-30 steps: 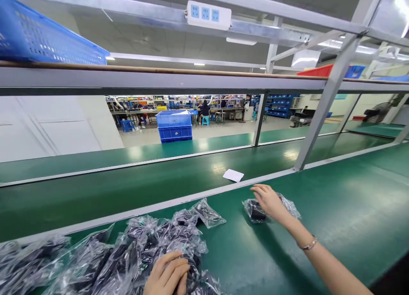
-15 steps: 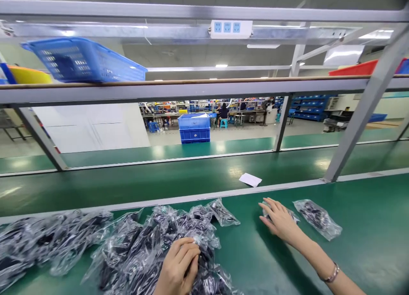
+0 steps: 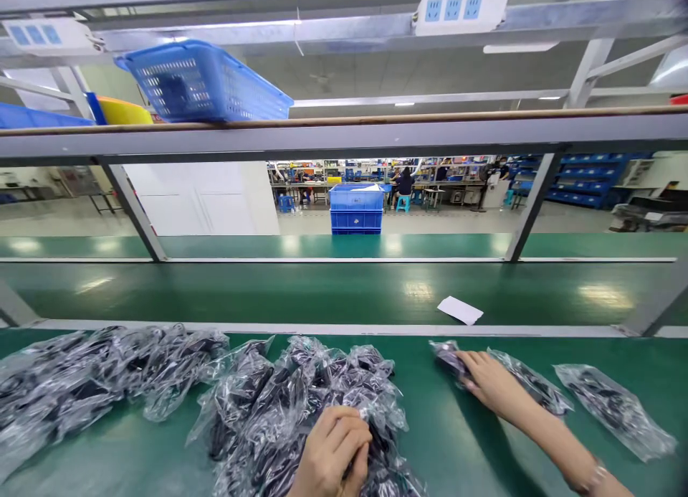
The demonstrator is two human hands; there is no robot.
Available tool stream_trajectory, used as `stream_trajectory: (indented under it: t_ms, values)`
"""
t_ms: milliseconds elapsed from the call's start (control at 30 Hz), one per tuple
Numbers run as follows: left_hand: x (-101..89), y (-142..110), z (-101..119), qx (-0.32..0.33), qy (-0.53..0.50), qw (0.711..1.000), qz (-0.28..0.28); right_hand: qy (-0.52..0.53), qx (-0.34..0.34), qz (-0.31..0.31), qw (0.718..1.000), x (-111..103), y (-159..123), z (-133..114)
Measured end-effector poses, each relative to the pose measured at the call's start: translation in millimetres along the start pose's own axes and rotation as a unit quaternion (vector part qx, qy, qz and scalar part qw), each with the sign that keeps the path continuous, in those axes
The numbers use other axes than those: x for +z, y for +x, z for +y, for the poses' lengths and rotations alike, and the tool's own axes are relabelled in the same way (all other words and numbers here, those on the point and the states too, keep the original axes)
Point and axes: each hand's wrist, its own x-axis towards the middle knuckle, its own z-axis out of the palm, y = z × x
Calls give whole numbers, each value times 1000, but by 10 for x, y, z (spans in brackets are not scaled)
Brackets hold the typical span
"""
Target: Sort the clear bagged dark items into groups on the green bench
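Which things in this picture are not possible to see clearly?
- Head view: black parts in the clear bags; crinkled plastic glare blurs them.
- Left hand: bottom edge cuts it off.
- Bag under right hand: hand hides its middle.
- White paper slip: print too small.

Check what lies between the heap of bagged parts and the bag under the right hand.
Head view: only bare green bench separates the heap from that bag.
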Motion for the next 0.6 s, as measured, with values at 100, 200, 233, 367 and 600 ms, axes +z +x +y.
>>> stream_trajectory:
  t_ms: [100, 200, 233, 367, 600]
  values:
    - [82, -15, -30, 51, -1, 998, 29, -34, 45, -94, 994, -404, -119, -5]
    - [71, 8, -23, 46, -5, 999, 3, 170, -29, -45, 984, -746, 183, -571]
    - [50, 16, -17, 38, -7, 999, -1, 254, -38, -41, 965, -782, 346, -816]
    - [-42, 26, -11, 5, -1, 1000, -14, 361, -89, -85, 925, -562, 952, -1564]
    - [-106, -12, 29, -44, -20, 999, -17, 375, -58, -101, 920, -286, 847, -902]
